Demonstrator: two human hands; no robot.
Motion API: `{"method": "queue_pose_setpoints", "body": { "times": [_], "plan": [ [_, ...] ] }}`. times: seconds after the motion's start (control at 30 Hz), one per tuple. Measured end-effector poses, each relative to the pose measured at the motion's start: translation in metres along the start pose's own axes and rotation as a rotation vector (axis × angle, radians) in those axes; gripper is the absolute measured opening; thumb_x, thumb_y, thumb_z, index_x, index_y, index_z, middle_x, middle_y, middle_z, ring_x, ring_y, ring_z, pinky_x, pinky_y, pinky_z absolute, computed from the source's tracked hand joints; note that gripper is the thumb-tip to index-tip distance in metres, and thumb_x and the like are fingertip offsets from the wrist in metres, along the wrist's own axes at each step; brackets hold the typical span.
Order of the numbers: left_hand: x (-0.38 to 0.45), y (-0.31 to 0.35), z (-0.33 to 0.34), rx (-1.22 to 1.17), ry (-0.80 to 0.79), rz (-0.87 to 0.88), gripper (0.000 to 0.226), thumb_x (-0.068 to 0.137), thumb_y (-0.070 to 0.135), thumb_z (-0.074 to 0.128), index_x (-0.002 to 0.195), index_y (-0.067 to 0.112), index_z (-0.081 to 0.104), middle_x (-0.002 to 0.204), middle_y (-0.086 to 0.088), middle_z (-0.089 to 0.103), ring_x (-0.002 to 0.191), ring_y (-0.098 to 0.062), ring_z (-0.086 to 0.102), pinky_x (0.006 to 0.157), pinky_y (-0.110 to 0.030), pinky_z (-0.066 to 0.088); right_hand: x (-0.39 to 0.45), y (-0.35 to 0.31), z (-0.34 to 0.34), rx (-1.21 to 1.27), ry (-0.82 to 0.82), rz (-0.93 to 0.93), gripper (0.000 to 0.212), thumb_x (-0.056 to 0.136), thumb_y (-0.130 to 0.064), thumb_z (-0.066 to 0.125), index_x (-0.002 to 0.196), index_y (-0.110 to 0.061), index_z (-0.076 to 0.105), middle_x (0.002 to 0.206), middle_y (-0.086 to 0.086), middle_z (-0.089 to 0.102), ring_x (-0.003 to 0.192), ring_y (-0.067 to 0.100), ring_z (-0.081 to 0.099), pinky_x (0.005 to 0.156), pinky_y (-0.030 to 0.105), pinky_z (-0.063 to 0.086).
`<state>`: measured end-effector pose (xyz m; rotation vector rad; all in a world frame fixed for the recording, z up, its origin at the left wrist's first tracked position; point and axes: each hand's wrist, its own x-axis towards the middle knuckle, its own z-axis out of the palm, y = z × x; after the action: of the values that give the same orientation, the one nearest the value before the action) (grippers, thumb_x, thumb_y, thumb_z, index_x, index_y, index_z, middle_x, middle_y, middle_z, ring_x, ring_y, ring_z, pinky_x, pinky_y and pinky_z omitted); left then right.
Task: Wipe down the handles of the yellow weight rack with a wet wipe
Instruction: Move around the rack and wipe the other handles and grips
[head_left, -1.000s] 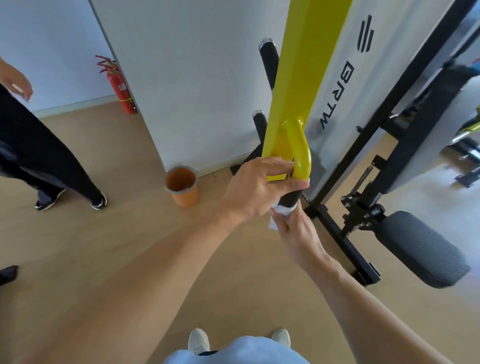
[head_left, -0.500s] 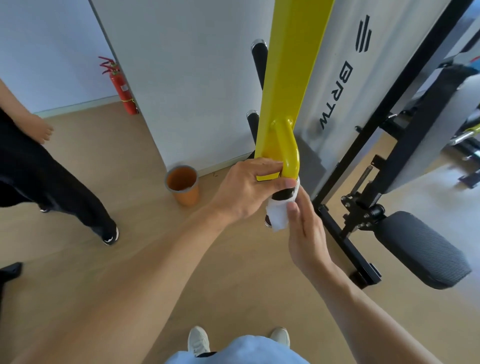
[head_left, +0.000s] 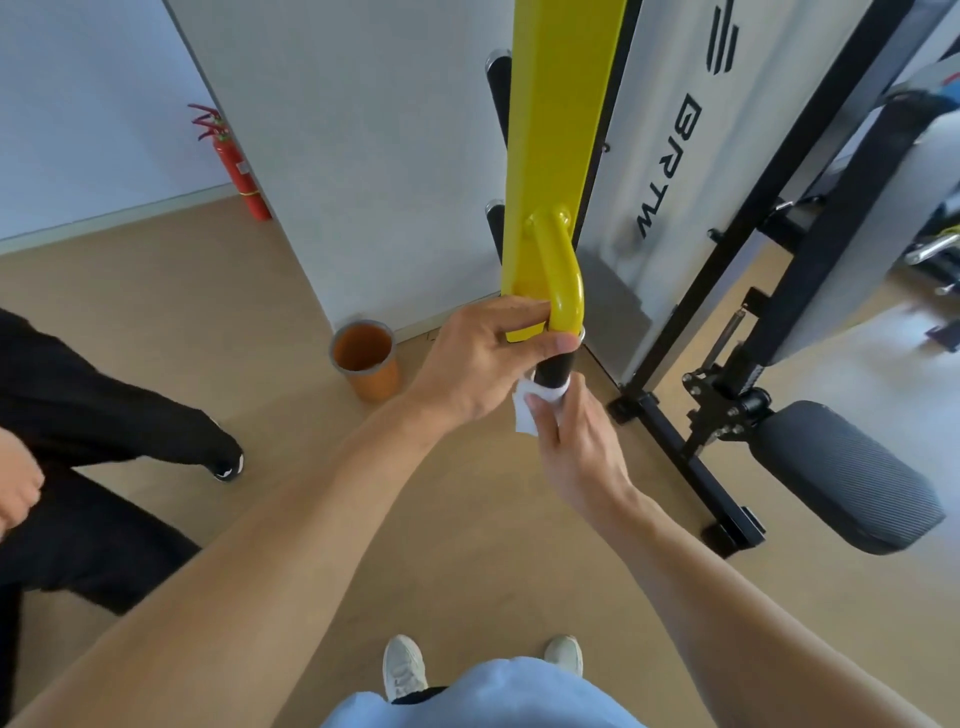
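The yellow weight rack post (head_left: 558, 114) rises up the middle of the view. A curved yellow handle arm (head_left: 561, 280) comes off it and ends in a black grip (head_left: 553, 370). My left hand (head_left: 483, 364) is closed around the top of that grip, just under the yellow bend. My right hand (head_left: 576, 441) is below it, pressing a white wet wipe (head_left: 527, 410) around the lower end of the black grip. Two more black pegs (head_left: 500, 83) stick out behind the post.
An orange bucket (head_left: 366, 358) stands on the wooden floor by the white wall. A red fire extinguisher (head_left: 236, 161) sits further back. A black bench frame with a padded roller (head_left: 852, 473) is at right. Another person in black trousers (head_left: 104, 415) stands at left.
My right hand with the wipe has slid down the black grip and turned around it. The person at left has stepped closer. My left hand has stayed on the handle.
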<state>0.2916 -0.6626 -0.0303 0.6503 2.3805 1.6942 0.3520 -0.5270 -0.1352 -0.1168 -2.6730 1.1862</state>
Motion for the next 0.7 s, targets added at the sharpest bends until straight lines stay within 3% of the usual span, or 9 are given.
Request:
{"method": "queue_pose_setpoints", "body": {
  "times": [0.07,0.2,0.27,0.43,0.5,0.57,0.63,0.7],
  "plan": [
    [0.001,0.0,-0.001,0.013,-0.006,0.015,0.018,0.087,0.031,0.074,0.102,0.024,0.081,0.112,0.011,0.074,0.103,-0.004,0.065,0.09,-0.016,0.048,-0.001,0.0,-0.003,0.028,-0.007,0.005,0.012,0.102,-0.036,0.049,0.101,-0.027,0.041,0.086,-0.009,0.054,0.08,0.017,0.055,0.068,0.031,0.038],
    [0.002,0.0,-0.002,0.007,-0.024,0.001,0.021,0.087,0.031,0.075,0.106,0.026,0.079,0.114,0.015,0.071,0.106,-0.001,0.064,0.087,-0.009,0.047,0.012,-0.021,-0.019,0.197,0.118,-0.115,0.011,0.103,-0.045,0.039,0.109,-0.036,0.04,0.091,-0.001,0.063,0.081,0.022,0.064,0.069,0.036,0.05],
    [0.003,0.0,-0.002,0.004,-0.029,-0.012,0.023,0.086,0.031,0.075,0.108,0.026,0.079,0.116,0.015,0.071,0.108,0.001,0.064,0.088,-0.009,0.047,0.013,-0.02,-0.019,0.185,0.124,-0.145,0.009,0.103,-0.041,0.042,0.108,-0.035,0.04,0.09,0.0,0.062,0.08,0.021,0.061,0.07,0.034,0.048],
    [0.005,0.0,-0.004,0.061,-0.027,-0.014,0.026,0.086,0.032,0.075,0.109,0.021,0.079,0.113,0.016,0.07,0.103,0.007,0.062,0.083,0.0,0.042,0.005,0.012,-0.001,-0.083,-0.152,-0.012,0.012,0.102,-0.034,0.047,0.1,-0.024,0.042,0.09,0.0,0.057,0.085,0.022,0.057,0.072,0.029,0.037],
    [0.006,-0.001,-0.006,0.062,-0.038,-0.02,0.026,0.086,0.032,0.075,0.109,0.021,0.079,0.118,0.014,0.07,0.105,0.007,0.062,0.085,-0.001,0.042,0.008,0.002,-0.01,0.027,-0.119,-0.073,0.007,0.102,-0.034,0.046,0.101,-0.04,0.041,0.091,0.0,0.06,0.082,0.021,0.06,0.07,0.032,0.043],
    [0.007,-0.001,-0.007,0.064,-0.046,-0.016,0.022,0.085,0.032,0.075,0.107,0.026,0.079,0.121,0.014,0.07,0.109,0.001,0.063,0.088,-0.005,0.045,0.014,-0.017,-0.022,0.177,-0.016,-0.152,0.026,0.103,-0.029,0.044,0.098,-0.054,0.036,0.091,0.0,0.063,0.079,0.022,0.064,0.066,0.036,0.05],
    [0.006,-0.002,-0.006,0.048,-0.051,-0.01,0.022,0.086,0.031,0.075,0.107,0.029,0.078,0.122,0.014,0.07,0.111,-0.002,0.063,0.093,-0.012,0.049,0.018,-0.019,-0.022,0.221,0.051,-0.169,0.015,0.103,-0.031,0.043,0.107,-0.045,0.038,0.09,0.002,0.063,0.077,0.025,0.064,0.066,0.038,0.052],
    [0.007,-0.003,-0.005,0.035,-0.049,-0.019,0.025,0.085,0.031,0.076,0.109,0.024,0.079,0.125,0.01,0.07,0.115,-0.006,0.063,0.098,-0.017,0.049,0.014,-0.005,-0.011,0.157,-0.005,-0.113,0.013,0.1,-0.035,0.043,0.113,-0.033,0.038,0.092,0.004,0.06,0.079,0.026,0.061,0.068,0.041,0.052]
  ]
}}
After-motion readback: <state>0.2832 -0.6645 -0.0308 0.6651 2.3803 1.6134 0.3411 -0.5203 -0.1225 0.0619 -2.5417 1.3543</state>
